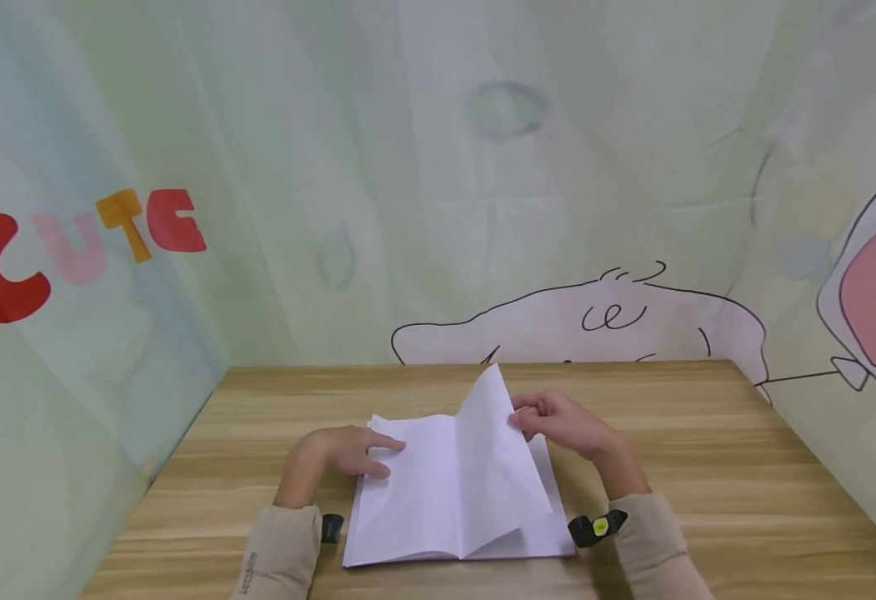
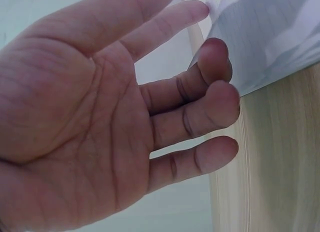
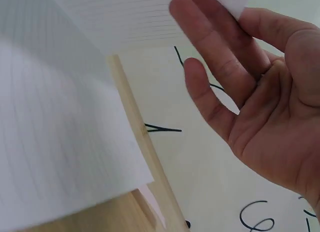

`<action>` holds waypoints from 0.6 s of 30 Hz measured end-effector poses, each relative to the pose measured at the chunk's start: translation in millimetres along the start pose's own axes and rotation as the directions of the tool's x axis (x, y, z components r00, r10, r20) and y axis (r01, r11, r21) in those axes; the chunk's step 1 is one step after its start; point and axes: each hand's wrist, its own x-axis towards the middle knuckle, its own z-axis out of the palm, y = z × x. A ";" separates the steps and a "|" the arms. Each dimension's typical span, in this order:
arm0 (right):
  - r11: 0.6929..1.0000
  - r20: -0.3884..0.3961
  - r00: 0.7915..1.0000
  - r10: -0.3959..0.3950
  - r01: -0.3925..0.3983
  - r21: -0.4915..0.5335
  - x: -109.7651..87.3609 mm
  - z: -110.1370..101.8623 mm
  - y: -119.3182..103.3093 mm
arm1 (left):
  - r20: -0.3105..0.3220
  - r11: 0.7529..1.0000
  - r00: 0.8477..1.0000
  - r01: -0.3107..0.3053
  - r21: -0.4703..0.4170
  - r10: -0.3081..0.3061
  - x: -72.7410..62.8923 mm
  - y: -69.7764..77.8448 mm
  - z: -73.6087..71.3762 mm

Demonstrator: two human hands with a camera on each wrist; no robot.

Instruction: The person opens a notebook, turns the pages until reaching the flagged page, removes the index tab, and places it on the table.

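An open notebook (image 1: 411, 521) with white lined pages lies on the wooden table. One page (image 1: 493, 467) stands raised from its right half, the upper corner tilted up. My right hand (image 1: 565, 427) pinches that page's outer edge between thumb and index finger. In the right wrist view, the paper's corner (image 3: 232, 1) sits between thumb and fingers, the other fingers loosely bent. My left hand (image 1: 347, 450) rests at the left page's outer edge, index finger and thumb over the paper. The left wrist view shows its fingers (image 2: 215, 109) spread and relaxed beside the notebook's edge.
The wooden table (image 1: 738, 467) extends around the notebook on all sides. Behind and beside it hangs a pale green printed curtain (image 1: 295, 208) with cartoon drawings and coloured letters. A dark band (image 1: 598, 528) is on the right wrist.
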 end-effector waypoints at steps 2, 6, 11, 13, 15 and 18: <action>0.999 0.000 1.000 -0.009 0.009 0.047 4.3 6.8 -0.5 | -0.002 1.000 1.000 0.002 0.002 -0.002 -0.4 -0.8 -0.2; 0.993 0.009 1.000 0.000 -0.001 0.118 11.2 18.7 1.2 | -0.010 1.000 1.000 0.008 0.006 -0.007 -1.0 -0.6 -0.2; 0.990 0.014 1.000 -0.006 0.004 0.139 16.6 26.7 4.2 | -0.007 0.999 0.999 0.044 0.008 -0.044 -1.4 0.4 0.2; 0.986 0.023 1.000 -0.002 -0.001 0.165 17.6 29.5 4.3 | 0.006 0.999 0.999 0.045 0.013 -0.045 -1.0 0.1 0.2; 0.979 0.034 0.999 0.000 -0.007 0.201 18.6 32.9 5.0 | 0.017 0.999 0.999 0.035 0.023 -0.035 -0.5 0.2 0.3; 0.967 0.042 0.999 0.018 -0.029 0.252 19.5 38.8 5.0 | 0.024 0.999 0.999 0.030 0.022 -0.030 0.3 0.1 0.4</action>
